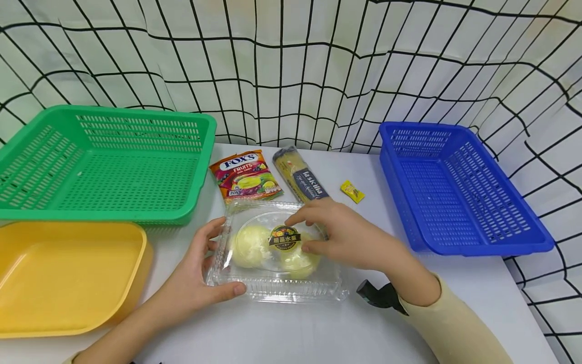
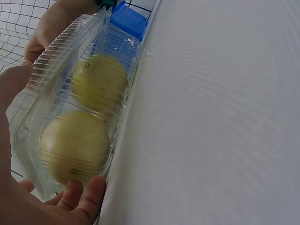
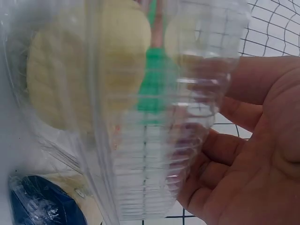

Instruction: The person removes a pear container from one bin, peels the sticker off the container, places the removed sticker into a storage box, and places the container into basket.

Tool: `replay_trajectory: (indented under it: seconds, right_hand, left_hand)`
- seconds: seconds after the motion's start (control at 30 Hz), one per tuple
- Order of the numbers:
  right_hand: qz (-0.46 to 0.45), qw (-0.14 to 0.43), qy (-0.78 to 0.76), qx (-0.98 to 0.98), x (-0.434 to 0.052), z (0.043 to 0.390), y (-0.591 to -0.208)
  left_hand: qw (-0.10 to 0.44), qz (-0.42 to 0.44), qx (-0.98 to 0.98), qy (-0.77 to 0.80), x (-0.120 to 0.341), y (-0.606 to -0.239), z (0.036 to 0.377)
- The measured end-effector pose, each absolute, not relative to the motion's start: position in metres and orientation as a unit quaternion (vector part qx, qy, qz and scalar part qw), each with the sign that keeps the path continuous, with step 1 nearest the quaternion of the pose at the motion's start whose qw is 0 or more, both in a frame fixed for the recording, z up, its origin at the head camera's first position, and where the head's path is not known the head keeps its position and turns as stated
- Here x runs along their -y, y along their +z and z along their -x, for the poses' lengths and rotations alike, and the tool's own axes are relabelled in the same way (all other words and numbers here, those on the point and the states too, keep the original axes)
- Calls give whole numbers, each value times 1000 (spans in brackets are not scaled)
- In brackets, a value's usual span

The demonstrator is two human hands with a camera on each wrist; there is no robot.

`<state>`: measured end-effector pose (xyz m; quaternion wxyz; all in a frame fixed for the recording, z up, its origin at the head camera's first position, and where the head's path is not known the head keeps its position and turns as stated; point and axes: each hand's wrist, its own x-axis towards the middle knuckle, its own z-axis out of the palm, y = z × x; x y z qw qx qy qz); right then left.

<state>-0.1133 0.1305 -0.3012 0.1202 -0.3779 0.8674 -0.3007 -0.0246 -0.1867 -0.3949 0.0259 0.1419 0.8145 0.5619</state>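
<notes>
head view: left hand [image 1: 196, 283] holds clear box [image 1: 282, 288] beneath right hand [image 1: 344, 236].

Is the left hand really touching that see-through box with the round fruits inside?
Touching. The left wrist view shows the left hand with its fingertips right against the near end of the clear plastic box.

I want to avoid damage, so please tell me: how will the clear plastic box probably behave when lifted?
The clear plastic box will probably flex if squeezed, since its ribbed walls look thin. The two round yellow fruits may roll inside, as there is space around them. The shiny lid might feel slippery.
</notes>
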Motion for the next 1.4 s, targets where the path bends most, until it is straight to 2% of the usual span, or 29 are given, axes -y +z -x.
replay_trajectory:
  seconds: [0.27, 1.07, 1.4]
  right_hand:
    - [377, 104, -289, -874, -126, 115, -307]
    - [403, 115, -372, -828, -124, 124, -317]
    - [456, 63, -355, -814, -121, 124, -321]
  left_hand:
    - [26, -136, -818, 558, 187, -395, 24]
    - [31, -133, -820, 556, 187, -395, 26]
    - [38, -122, -825, 550, 189, -397, 27]
